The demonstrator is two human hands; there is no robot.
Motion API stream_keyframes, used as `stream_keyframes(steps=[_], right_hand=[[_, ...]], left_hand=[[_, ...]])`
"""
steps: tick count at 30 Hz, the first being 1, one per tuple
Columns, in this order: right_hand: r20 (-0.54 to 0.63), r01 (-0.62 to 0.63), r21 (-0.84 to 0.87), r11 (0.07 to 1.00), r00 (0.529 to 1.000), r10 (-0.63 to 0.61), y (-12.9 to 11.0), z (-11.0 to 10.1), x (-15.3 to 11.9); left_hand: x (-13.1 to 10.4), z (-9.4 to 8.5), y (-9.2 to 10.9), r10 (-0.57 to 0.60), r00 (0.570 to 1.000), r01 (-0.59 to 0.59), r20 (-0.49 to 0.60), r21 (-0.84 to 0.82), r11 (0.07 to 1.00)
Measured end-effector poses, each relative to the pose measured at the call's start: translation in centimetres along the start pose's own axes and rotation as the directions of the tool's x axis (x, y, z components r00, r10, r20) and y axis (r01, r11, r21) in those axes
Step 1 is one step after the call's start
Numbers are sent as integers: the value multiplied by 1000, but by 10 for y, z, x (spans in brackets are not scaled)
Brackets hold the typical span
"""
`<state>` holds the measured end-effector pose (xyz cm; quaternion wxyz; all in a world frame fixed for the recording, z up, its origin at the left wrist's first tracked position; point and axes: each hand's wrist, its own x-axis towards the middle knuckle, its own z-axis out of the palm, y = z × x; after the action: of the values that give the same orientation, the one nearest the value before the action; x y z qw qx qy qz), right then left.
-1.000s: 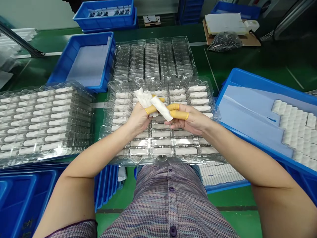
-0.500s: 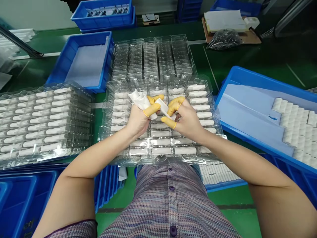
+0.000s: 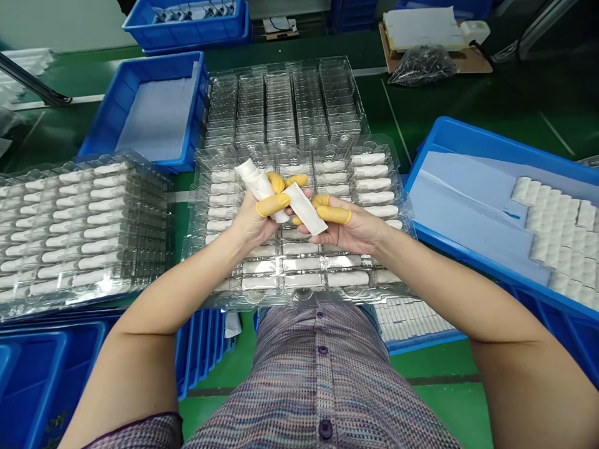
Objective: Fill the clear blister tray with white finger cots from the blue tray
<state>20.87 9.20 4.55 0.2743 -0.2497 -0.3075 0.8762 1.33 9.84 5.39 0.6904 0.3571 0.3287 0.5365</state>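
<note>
Above a clear plastic blister tray (image 3: 394,153), both my hands wear yellow finger cots. My left hand (image 3: 256,217) is closed around white tube-shaped pieces (image 3: 255,178), one end sticking out past the thumb; how many it holds is unclear. Its fingertips also touch the upper end of a single slim white rectangular piece (image 3: 307,209). My right hand (image 3: 353,228) pinches that piece near its lower end, holding it tilted with a broad flat face upward. Beneath the hands, rows of similar white pieces (image 3: 369,171) lie in the tray's pockets, partly hidden by my hands.
Stacked filled trays (image 3: 84,231) stand at left. Clear trays (image 3: 283,106) are piled behind. A blue bin (image 3: 496,137) with rows of white pieces (image 3: 561,243) is at right. Another blue bin (image 3: 126,62) holds pale sheets. A bag of dark parts (image 3: 423,65) lies back right.
My right fingers have shifted grip, and the slim white piece has turned its broad face upward. The tubes in my left hand sit at a changed angle. The view has shifted slightly.
</note>
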Motion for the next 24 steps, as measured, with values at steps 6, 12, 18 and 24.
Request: stream_keyframes(steps=[6,12,18,24], right_hand=[[-115,249,-389,887,942,-314,-32,-23,-18],[-1,155,-924,350,913,-408,-31,-26,-88],[12,-52,-970,-238,966,-260,7,-13,-110],[40,-55,-901,-429,977,-209,24,-20,-86]], left_hand=[[7,-4,1,-23,981,19,-190,-23,1000],[6,-3,8,-126,959,107,-253,-87,990],[6,1,7,-156,960,136,-231,-98,986],[3,-7,0,-104,982,103,-161,-14,995]])
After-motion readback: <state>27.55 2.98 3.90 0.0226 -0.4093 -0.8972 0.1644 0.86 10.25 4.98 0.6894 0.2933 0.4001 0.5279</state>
